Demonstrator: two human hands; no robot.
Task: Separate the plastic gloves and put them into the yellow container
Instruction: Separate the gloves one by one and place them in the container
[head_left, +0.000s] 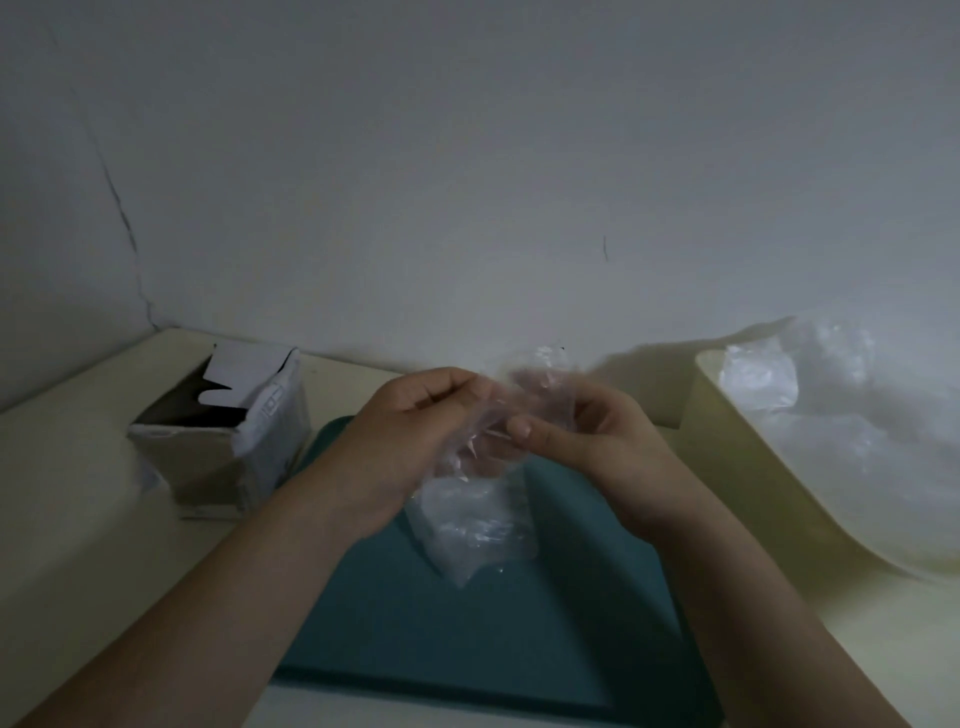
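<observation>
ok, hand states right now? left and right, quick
Left hand: fingers curled, pinching the clear plastic gloves.
Right hand: thumb and fingers pinching the same bunch of gloves.

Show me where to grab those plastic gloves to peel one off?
Probably at the crumpled top of the plastic gloves, pinching a loose layer from the right while the left hand grips the other side; the rest hangs limp above the teal mat.
</observation>
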